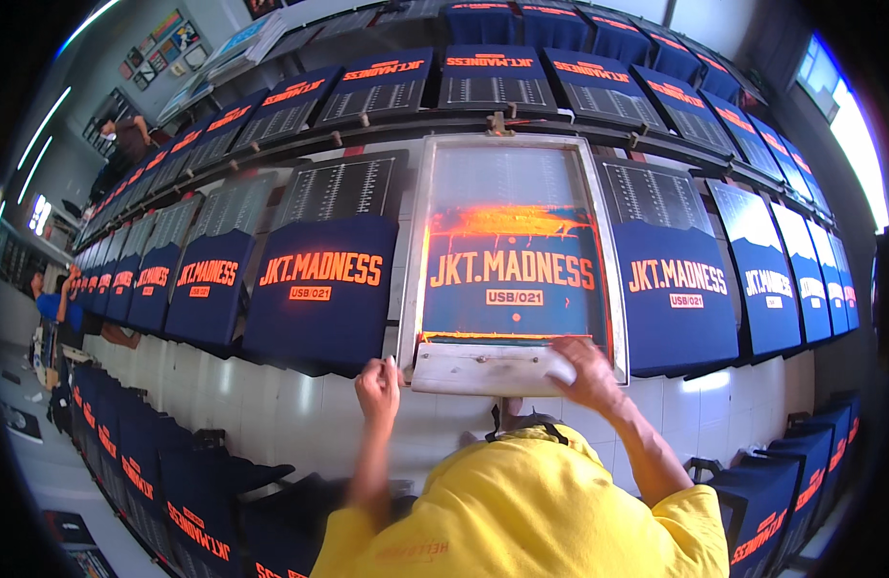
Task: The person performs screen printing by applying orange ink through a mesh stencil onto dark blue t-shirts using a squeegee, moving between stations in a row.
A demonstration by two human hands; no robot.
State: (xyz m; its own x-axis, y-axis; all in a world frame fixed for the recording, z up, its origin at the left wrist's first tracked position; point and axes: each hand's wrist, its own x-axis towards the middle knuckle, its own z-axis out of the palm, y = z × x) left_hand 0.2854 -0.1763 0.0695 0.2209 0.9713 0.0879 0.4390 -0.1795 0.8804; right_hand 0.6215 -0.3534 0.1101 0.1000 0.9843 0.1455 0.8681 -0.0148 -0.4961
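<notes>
Squeegee (478,366) at screen frame's (550,142) near end: probably light, stiff, ink-slick; right hand (585,372) grips bar, left hand's (377,387) grip unclear.

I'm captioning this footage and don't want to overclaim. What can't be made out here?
All in the head view:
- Left hand: blurred; whether it touches the screen frame is unclear.
- Right hand: blurred; exact finger placement on the pale bar is uncertain.
- Pale bar's underside: hidden by its own top face.
- Distant person in blue: too small to read hand details.
- Lower-left navy shirt: cut off by the picture's lower edge.
</notes>
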